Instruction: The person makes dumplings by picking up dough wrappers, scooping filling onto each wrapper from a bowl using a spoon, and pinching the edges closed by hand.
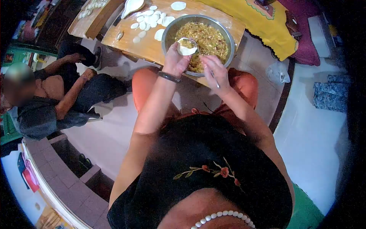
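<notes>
My left hand (177, 61) cups a round dumpling wrapper (187, 50) above the near-left side of a large metal bowl (231, 36). My right hand (216, 72) grips a metal spoon (218, 83), its other end over the wrapper with some filling. Chopped filling (207, 34) fills much of the bowl. Left of the bowl, small pale dough pieces (148, 18) lie in a cluster on the wooden table (152, 49). Flat wrappers (178, 5) rest near them, and a single pleated dumpling (119, 36) lies close to the table's left edge.
At upper left, a second board (89, 26) carries several finished dumplings (84, 13). A person (53, 91) sits at the left. A yellow cloth (263, 28) covers a surface at upper right, with a plastic bag (278, 72) below it. A white utensil (132, 7) sits on the table's far side.
</notes>
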`<state>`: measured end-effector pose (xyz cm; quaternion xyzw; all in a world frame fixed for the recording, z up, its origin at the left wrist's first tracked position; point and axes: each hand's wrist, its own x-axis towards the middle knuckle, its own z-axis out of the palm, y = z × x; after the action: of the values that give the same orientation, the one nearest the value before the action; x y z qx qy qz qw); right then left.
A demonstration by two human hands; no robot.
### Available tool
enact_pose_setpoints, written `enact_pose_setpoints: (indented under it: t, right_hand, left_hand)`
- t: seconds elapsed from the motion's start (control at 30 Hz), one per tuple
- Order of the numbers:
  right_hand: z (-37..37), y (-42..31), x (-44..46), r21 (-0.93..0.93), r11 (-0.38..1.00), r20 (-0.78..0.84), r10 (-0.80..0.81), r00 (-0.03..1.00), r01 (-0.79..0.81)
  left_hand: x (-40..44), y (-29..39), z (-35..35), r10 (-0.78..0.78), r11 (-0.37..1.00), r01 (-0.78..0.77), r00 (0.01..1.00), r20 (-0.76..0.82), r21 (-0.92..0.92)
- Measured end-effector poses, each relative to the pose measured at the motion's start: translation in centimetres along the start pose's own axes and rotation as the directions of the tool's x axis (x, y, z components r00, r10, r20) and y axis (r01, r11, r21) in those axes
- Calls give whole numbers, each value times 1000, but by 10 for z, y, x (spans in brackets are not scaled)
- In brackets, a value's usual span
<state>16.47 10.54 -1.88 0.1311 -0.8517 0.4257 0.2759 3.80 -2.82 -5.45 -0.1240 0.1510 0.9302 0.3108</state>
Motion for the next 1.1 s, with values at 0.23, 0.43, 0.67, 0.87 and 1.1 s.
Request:
enact_pose_setpoints:
  t: [0.23,0.43,0.67,0.87,1.1]
  right_hand:
    - [4,6,-4,36,997,-56,72,996,-70]
    - [0,11,-8,-187,969,93,-146,985,161]
    - [-6,30,-24,-353,885,196,-248,949,304]
    - [-8,41,-29,-312,895,252,-244,936,317]
    - [-15,34,-24,-300,896,269,-249,930,326]
  left_hand:
    - [-4,-10,17,54,998,-53,997,-48,15]
    - [-3,-13,14,20,999,-19,999,-48,35]
    - [0,13,6,-198,970,193,980,22,145]
    - [-8,20,15,-248,949,241,969,8,202]
    - [-17,14,33,-157,950,168,986,-61,264]
